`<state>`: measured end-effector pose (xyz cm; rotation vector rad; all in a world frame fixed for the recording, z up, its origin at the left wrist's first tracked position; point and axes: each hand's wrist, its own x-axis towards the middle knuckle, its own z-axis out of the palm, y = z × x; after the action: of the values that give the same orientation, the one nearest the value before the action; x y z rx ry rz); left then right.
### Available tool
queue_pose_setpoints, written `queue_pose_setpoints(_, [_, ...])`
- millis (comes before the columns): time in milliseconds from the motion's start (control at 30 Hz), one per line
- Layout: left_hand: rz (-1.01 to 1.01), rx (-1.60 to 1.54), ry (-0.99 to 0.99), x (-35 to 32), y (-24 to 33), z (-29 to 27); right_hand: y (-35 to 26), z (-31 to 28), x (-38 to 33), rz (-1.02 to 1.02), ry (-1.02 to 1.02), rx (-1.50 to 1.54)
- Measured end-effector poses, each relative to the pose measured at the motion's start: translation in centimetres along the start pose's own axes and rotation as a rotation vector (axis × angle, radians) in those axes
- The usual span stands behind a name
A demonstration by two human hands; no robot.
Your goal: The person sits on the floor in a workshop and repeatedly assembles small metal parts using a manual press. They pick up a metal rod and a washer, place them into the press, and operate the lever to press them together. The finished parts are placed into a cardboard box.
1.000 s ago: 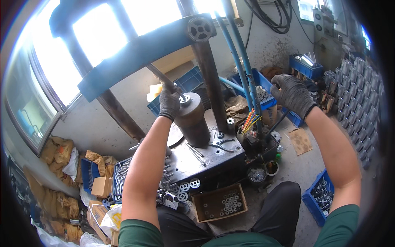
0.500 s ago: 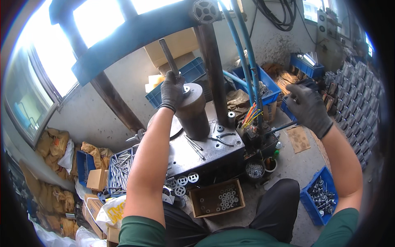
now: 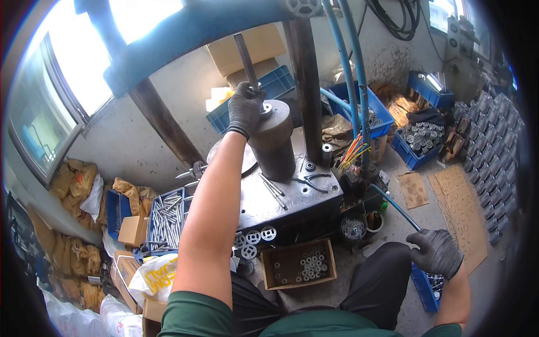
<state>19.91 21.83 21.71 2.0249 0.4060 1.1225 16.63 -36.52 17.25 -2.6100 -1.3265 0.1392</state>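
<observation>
My left hand [image 3: 246, 109], in a dark grey glove, closes round the lower end of an upright steel bar [image 3: 245, 56]. Just below it, a small metal ring part [image 3: 266, 109] sits on top of a thick steel cylinder [image 3: 273, 149] that stands on the press table. At the right, my gloved right hand [image 3: 438, 253] is curled at the end of a blue lever [image 3: 396, 206]. The fingers partly hide that grip. Pliers [image 3: 310, 182] and several thin metal rods [image 3: 273, 190] lie on the press table [image 3: 258, 210] near the cylinder.
The press's blue crossbeam [image 3: 202, 39] spans overhead between dark posts [image 3: 306, 90]. A blue bin of metal rods [image 3: 167, 222] stands left; a cardboard box of small rings [image 3: 331, 255] sits before my legs. Right are a blue bin [image 3: 412, 154] of metal parts and stacked metal cylinders [image 3: 494, 163].
My right hand has come down and toward me, and the blue lever has swung down with it. My left hand stays at the bar above the cylinder. The view has shifted slightly.
</observation>
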Motion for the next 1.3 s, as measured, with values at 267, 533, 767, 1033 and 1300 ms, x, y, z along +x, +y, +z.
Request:
queue_pose_setpoints(267, [0.074, 0.084, -0.029, 0.3, -0.7, 0.3, 0.0, -1.0, 1.1, 0.015, 0.024, -0.021])
queue_pose_setpoints(533, [0.035, 0.128, -0.062, 0.2, -0.3, 0.3, 0.4, 0.4, -0.1, -0.025, -0.065, -0.069])
queue_pose_setpoints(767, [0.063, 0.167, -0.063, 0.2, -0.2, 0.5, 1.4, 2.2, -1.1, -0.025, -0.087, -0.067])
queue_pose_setpoints(1033, [0.124, 0.179, -0.063, 0.4, -1.5, 0.6, 0.0, -0.2, 0.9, 0.011, 0.056, 0.02])
queue_pose_setpoints(1300, [0.093, 0.208, -0.066, 0.1, -0.3, 0.4, 1.3, 1.9, -0.6, -0.072, -0.107, -0.062])
